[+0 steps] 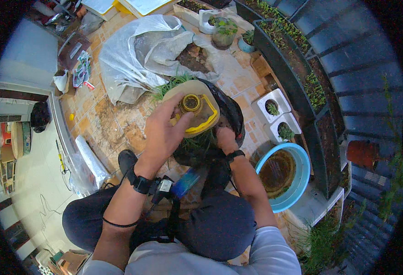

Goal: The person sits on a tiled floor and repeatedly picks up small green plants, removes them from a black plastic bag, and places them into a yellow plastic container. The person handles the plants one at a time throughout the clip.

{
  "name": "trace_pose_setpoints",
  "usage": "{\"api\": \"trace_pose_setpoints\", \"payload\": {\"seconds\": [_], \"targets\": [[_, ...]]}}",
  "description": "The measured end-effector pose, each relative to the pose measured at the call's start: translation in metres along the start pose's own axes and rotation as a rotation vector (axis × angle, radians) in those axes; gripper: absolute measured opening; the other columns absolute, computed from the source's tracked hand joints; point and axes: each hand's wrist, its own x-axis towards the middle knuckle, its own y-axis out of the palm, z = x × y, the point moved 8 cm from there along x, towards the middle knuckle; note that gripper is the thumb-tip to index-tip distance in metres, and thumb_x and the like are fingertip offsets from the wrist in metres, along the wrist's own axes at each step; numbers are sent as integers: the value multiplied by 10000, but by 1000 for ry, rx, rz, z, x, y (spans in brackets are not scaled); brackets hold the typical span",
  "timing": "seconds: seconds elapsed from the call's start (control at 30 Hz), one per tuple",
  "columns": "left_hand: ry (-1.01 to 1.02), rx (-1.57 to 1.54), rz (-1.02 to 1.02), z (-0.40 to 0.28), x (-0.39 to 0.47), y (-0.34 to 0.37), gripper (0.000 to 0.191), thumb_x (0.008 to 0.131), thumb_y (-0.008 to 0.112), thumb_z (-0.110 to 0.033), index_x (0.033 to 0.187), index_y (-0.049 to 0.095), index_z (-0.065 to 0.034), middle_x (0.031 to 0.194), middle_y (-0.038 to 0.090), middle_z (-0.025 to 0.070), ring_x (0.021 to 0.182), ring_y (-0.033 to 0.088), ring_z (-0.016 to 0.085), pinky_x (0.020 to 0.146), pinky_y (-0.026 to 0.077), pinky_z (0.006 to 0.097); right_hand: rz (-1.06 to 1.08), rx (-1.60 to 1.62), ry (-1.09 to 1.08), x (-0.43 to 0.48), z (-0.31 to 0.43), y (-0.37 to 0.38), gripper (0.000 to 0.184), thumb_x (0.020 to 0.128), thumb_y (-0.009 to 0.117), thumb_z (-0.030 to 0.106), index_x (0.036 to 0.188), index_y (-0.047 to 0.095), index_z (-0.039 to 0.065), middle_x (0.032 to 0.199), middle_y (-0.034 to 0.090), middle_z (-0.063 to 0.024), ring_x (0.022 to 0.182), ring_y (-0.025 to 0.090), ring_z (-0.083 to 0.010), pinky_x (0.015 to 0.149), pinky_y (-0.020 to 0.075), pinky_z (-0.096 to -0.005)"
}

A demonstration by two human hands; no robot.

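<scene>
My left hand [165, 118] grips a translucent plastic jug [205, 92] around its neck. The jug has a yellow ring at its uncapped mouth and a yellow carrying handle. Lower and to the right, my right hand [226, 138] reaches in beside a black plastic bag [234, 115]; the fingers are hidden, so what they touch cannot be seen. Green grassy plants [175, 84] stick out from behind the jug, and more leaves show beneath it. Beyond them a large white plastic sack [129, 51] lies slumped, with dark soil [194, 58] at its mouth.
At the right stands a light-blue basin [301, 178] of brownish water, near white foam planters [273, 110] with small succulents. Long dark planter troughs [290, 65] line the railing. A glass pot [223, 36] holds a leafy plant. Loose soil [115, 127] dirties the tiles; a plastic-wrapped roll [90, 161] lies left.
</scene>
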Motion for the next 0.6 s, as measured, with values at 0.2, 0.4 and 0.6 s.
{"api": "trace_pose_setpoints", "payload": {"seconds": [0.2, 0.4, 0.6], "targets": [[-4, 35, -6, 1, -2, -3, 486, 836, 788, -119, 1294, 644, -40, 1113, 712, 183, 909, 701, 299, 818, 562, 380, 67, -1, -19, -6, -1, 9, 431, 779, 758, 199, 1180, 676, 66, 1033, 707, -231, 968, 693, -390, 835, 576, -485], [-33, 1, -9, 5, -5, -5, 464, 843, 772, -113, 1282, 645, -29, 1091, 708, 187, 907, 695, 308, 821, 559, 385, -197, 86, -84, 3, -6, 4, 134, 874, 639, 117, 875, 750, 42, 915, 728, -223, 919, 724, -391, 772, 604, -477], [69, 7, -32, -1, -4, -6, 466, 839, 774, -115, 1277, 645, -19, 1092, 708, 189, 910, 692, 320, 820, 558, 390, -152, 332, -52, 7, -33, 0, 131, 799, 740, 120, 885, 750, 21, 865, 739, -168, 760, 712, -343, 709, 592, -423]]}}
